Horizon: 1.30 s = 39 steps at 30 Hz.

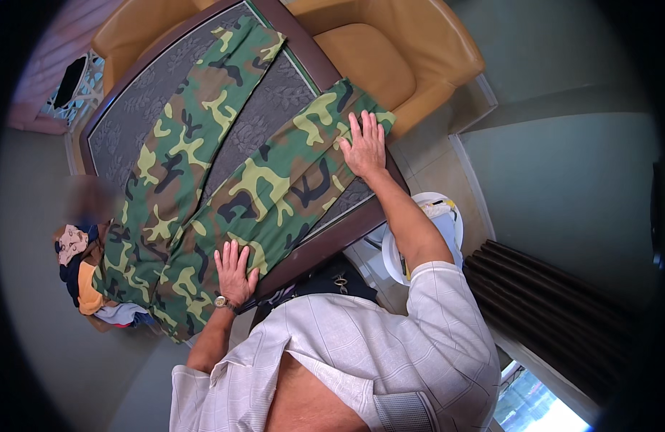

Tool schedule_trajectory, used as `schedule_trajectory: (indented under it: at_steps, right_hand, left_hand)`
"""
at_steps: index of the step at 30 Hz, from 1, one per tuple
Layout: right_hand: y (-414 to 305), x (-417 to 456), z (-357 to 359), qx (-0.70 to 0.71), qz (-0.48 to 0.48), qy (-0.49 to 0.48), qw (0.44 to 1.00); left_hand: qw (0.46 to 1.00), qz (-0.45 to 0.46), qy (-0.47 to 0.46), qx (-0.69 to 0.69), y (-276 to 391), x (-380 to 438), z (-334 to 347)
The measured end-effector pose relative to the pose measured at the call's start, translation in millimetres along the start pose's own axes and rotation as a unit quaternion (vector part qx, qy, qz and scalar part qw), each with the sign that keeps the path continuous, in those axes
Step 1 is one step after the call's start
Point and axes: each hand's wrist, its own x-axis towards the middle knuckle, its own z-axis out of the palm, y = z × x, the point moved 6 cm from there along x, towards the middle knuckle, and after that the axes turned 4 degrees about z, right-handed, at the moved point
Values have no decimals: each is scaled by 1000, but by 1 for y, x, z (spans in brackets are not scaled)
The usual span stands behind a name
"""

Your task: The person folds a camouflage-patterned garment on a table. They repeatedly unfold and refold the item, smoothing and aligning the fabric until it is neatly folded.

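Camouflage trousers (256, 189) in green, brown, black and yellow-green lie spread over a table, their two legs apart and slanting up to the right. My left hand (235, 278), with a wristwatch (224, 303) on its wrist, rests palm down on the near leg, close to the table's front edge. Flat on the same leg, near its cuffed end, is my right hand (366, 146), fingers spread. That leg end reaches past the table's right rim. Neither hand grips the cloth. The waist end hangs over the left side of the table.
The table has a grey floral-patterned top (254, 127) and a dark red rim (332, 251). Tan leather armchairs (364, 59) stand beyond it. A pile of clothes (86, 286) sits at the left. By my right arm is a white round stool or tub (393, 259) bearing small items.
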Motion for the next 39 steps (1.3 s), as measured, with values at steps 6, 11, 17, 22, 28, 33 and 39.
schedule_trajectory:
  at_steps: [6, 11, 17, 22, 28, 33, 39]
  right_hand:
    - [37, 35, 20, 56, 55, -57, 995]
    - [75, 48, 34, 124, 203, -74, 968]
    - [86, 36, 30, 169, 286, -87, 939]
    - [86, 35, 18, 168, 320, -91, 928]
    - [90, 38, 27, 150, 283, -41, 947]
    - [136, 45, 58, 235, 239, 13, 942]
    - [185, 38, 72, 225, 279, -76, 931]
  left_hand:
    - [1000, -1, -2, 8, 1, 1, 1]
    - [1000, -5, -5, 17, -1, -5, 0]
    - [999, -31, -13, 20, -13, -20, 1]
    - [997, -61, 0, 41, -39, -56, -4]
    - [995, -79, -10, 52, -56, -72, 0]
    - [997, -62, 33, 44, -57, -73, -4]
    - [995, -93, 19, 29, -62, -67, -13]
